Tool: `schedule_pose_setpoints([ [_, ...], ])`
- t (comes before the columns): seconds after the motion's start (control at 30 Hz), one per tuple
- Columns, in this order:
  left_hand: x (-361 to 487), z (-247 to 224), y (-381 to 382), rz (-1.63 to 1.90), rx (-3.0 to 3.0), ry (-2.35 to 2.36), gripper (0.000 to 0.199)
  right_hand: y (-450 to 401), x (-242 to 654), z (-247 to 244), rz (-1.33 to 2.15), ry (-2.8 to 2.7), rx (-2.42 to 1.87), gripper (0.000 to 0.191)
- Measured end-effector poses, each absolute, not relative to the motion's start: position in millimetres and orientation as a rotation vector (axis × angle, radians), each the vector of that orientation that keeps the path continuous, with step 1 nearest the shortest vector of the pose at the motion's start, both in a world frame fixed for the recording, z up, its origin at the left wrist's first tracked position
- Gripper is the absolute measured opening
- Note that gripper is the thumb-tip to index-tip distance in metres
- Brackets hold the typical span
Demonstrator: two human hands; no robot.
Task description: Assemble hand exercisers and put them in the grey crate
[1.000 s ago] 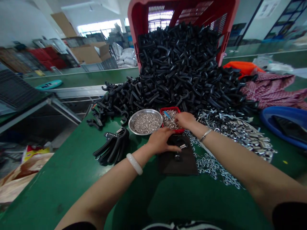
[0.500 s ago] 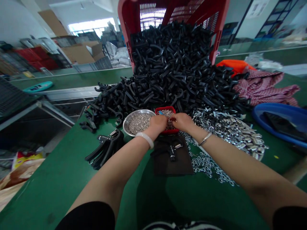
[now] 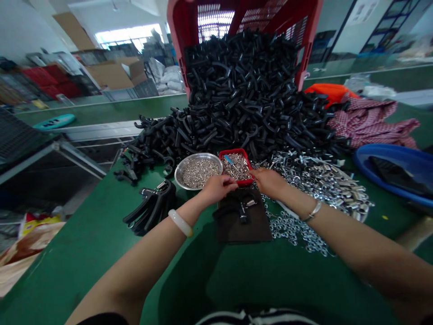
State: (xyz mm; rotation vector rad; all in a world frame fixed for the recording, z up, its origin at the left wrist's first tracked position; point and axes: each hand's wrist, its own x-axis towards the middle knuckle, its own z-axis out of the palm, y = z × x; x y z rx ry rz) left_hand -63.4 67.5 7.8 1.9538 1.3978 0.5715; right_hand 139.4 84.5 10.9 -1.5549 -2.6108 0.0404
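Red plastic edges the small tray (image 3: 232,150) that sits right between your hands, filled with little steel parts (image 3: 237,167), with a blue-handled tool (image 3: 229,159) lying on top of them. Your left hand (image 3: 218,188) hovers just below the tray's near edge, fingers (image 3: 227,184) loosely curled and pointing right, above the top of a dark mat (image 3: 252,228). Your right hand (image 3: 269,183) reaches in from the other side, its fingertips (image 3: 254,174) at the tray's near right corner. Both hands are partly closed, but you can't tell from this view whether either one has hold of a small part. A steel bowl (image 3: 199,155) of tiny silver pieces (image 3: 198,174) stands just left of the tray, and a few black spring-loaded hand grips (image 3: 152,207) lie beyond your left wrist. On the mat sits another black grip with a spring (image 3: 243,210). Loose steel rings (image 3: 294,230) and steel sleeves (image 3: 341,189) spread to your right across the green bench (image 3: 101,257). Behind everything, a great heap of black plastic handles (image 3: 243,90) slumps out of a tilted red crate (image 3: 179,40), with a blue basin (image 3: 382,155) and checked cloth (image 3: 368,122) off to the right.
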Motion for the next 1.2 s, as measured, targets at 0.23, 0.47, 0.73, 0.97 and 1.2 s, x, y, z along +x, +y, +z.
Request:
schedule_pose_setpoints([
  [0.23,-58.6,8.2,50.4,0.415,2.117,1.332,0.015,49.5,149.2,0.3,0.620,-2.217,-1.493,0.021],
  [0.47,-49.0,9.1,50.0,0.251,2.389,1.410,0.016,25.9,157.9,-4.2,0.772,-2.026,-1.473,0.014],
  [0.73,-27.8,25.2,39.8,-0.064,2.787,1.334,0.024,24.6,152.2,-10.7,0.558,-2.077,-1.505,0.013],
  [0.97,-39.6,6.5,32.3,0.103,2.758,1.459,0.027,23.9,151.0,-12.8,0.407,-2.247,-1.522,0.013],
  [1.2,-40.6,-5.8,25.6,0.230,2.692,1.561,0.025,19.4,145.2,-5.5,0.258,-2.379,-1.636,0.015],
])
